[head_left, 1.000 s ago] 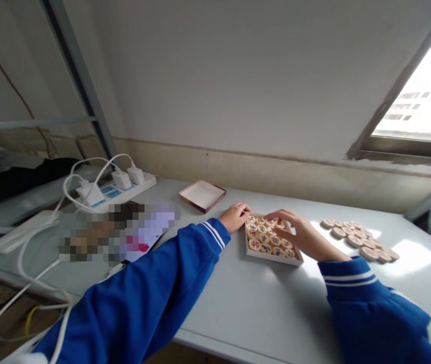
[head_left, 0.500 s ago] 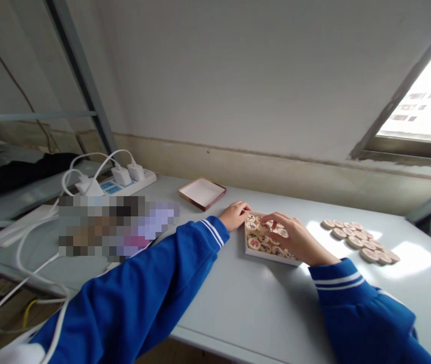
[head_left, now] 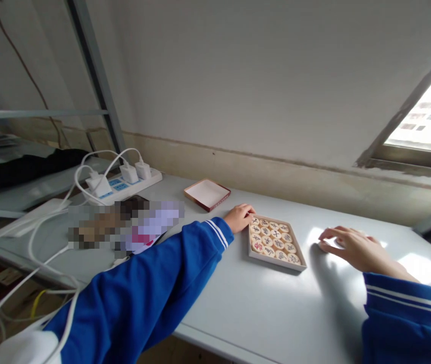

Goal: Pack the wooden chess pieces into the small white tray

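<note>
A shallow open box [head_left: 276, 263] lies on the table, filled with rows of round Chinese chess pieces [head_left: 277, 234]. Most of their characters look dark, with a red one at the near left corner. My left hand [head_left: 239, 217] has its fingers closed against the far left corner of the box; the exact contact is hard to see. To the right of the box, my right hand [head_left: 355, 247] is low over the tabletop with thumb and forefinger apart. It covers the spot where loose pieces lie, so they are nearly all hidden.
The upturned box lid [head_left: 208, 193] lies behind my left hand. At the left are a power strip [head_left: 139, 184] with white plugs and cables, and blurred-out items [head_left: 155, 222]. A wall [head_left: 238, 167] bounds the back of the table [head_left: 238, 298].
My right hand has left the box and moved right, over the loose pieces. The pieces in the box are now uncovered. My left hand stays at the box corner; the view has shifted slightly.
</note>
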Motion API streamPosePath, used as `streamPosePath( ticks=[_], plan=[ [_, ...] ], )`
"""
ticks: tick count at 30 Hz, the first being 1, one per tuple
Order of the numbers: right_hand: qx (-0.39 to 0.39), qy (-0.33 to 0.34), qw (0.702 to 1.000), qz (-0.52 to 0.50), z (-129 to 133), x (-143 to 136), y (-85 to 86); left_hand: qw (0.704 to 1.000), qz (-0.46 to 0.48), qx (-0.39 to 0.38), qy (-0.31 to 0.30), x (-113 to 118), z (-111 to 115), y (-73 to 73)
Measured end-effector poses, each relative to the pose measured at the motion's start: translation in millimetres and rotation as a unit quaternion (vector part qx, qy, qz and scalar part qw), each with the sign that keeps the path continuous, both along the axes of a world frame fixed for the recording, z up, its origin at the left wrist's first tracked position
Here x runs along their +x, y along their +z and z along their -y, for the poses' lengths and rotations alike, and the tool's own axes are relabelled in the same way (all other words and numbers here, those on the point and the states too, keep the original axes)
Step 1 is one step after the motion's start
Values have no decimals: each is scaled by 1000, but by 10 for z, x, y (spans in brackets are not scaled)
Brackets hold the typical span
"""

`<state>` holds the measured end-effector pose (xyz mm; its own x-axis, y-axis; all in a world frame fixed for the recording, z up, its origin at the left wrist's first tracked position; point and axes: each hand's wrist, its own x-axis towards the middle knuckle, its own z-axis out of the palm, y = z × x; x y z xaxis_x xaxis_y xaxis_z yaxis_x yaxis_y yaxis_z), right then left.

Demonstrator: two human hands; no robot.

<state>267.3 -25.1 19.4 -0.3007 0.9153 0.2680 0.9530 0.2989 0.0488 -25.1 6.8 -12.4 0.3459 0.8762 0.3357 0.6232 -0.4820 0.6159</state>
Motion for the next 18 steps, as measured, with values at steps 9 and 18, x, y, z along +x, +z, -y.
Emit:
streamPosePath(
  ticks=[9,18],
  plan=[
    [62,4,998,-19,23,-56,50,1000,-1,-2,0,6,-10,-14],
    [-104,294,933,-182,388,-1204,23,1000,3,10,-5,12,-22,-41]
  ],
)
